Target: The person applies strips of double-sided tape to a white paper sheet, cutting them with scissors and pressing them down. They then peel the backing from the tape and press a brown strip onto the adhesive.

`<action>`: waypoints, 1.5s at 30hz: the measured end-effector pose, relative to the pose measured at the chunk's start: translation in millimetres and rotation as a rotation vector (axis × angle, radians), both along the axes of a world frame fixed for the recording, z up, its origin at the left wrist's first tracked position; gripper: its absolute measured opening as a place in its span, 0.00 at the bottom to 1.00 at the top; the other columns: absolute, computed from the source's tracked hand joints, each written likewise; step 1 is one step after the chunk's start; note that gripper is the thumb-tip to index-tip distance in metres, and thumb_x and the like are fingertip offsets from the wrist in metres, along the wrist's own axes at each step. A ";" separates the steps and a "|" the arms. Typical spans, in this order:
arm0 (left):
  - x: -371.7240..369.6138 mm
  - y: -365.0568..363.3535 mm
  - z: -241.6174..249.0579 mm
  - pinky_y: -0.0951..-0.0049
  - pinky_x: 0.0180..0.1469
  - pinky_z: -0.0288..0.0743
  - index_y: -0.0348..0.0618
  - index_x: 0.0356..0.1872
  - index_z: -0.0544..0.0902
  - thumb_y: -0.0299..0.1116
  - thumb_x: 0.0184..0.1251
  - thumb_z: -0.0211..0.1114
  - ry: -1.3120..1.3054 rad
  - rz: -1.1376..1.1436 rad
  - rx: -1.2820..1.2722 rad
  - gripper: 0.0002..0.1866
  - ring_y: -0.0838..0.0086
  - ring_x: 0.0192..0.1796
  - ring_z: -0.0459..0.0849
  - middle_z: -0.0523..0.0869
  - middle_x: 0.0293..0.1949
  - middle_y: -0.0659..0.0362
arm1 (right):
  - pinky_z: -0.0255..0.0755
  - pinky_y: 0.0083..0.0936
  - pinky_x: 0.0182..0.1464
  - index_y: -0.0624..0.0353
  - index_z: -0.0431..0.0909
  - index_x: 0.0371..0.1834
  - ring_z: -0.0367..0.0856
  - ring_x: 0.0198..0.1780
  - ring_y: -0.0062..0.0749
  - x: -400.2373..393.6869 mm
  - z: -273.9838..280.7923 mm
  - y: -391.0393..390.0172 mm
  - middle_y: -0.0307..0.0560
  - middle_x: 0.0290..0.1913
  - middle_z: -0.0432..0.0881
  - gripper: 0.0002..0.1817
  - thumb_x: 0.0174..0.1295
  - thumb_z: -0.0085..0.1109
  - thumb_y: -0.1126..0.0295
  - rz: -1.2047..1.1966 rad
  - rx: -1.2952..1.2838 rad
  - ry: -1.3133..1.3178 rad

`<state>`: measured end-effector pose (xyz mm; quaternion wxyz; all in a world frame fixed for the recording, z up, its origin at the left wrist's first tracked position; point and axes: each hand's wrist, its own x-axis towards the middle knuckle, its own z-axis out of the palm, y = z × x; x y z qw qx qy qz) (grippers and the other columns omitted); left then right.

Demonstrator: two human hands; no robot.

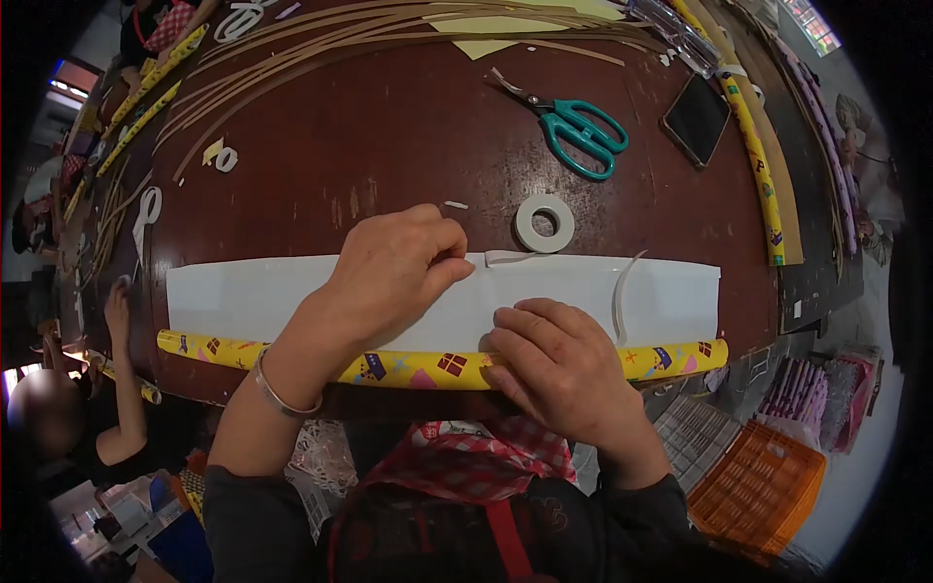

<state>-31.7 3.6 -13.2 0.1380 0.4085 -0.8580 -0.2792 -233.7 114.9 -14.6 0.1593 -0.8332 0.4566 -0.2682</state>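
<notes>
A white sheet (554, 291) lies along the table's near edge, its near side rolled into a yellow patterned tube (428, 369). My left hand (398, 272) is above the sheet's far edge, thumb and fingertips pinched together; what they hold, if anything, is too small to make out. Fingers bent and slightly apart, my right hand (564, 364) rests on the roll and the sheet beside it. Just beyond the sheet stands a roll of white tape (544, 223) lying flat. A curled pale strip (622, 296) lies on the sheet's right part.
Teal-handled scissors (583, 136) and a phone (696, 119) lie farther back on the brown table (292, 194). Long brown strips (321, 66) cross the far side. Yellow tubes (753, 165) lie at the right. Another person's arm (121, 340) is at the left.
</notes>
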 end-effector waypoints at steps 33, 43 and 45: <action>-4.4 -2.1 7.8 0.59 0.39 0.76 0.38 0.30 0.83 0.35 0.59 0.72 -0.032 0.067 0.094 0.11 0.58 0.35 0.84 0.83 0.31 0.53 | 0.78 0.38 0.52 0.61 0.82 0.42 0.83 0.51 0.46 -0.3 2.2 -2.0 0.50 0.46 0.85 0.13 0.56 0.70 0.68 -0.015 0.016 -0.031; -5.2 -3.2 7.9 0.60 0.39 0.76 0.38 0.29 0.84 0.35 0.58 0.72 -0.032 0.071 0.102 0.11 0.58 0.35 0.84 0.84 0.30 0.53 | 0.76 0.38 0.53 0.62 0.80 0.42 0.80 0.53 0.44 -1.2 -1.3 -0.6 0.50 0.47 0.82 0.13 0.58 0.68 0.66 -0.001 0.013 -0.027; -5.0 -3.7 7.0 0.60 0.39 0.76 0.38 0.29 0.84 0.36 0.58 0.72 -0.041 0.069 0.102 0.11 0.58 0.35 0.84 0.83 0.30 0.53 | 0.76 0.38 0.53 0.62 0.80 0.42 0.80 0.53 0.44 -1.2 -0.9 -0.9 0.50 0.47 0.82 0.13 0.58 0.68 0.66 0.000 0.016 -0.030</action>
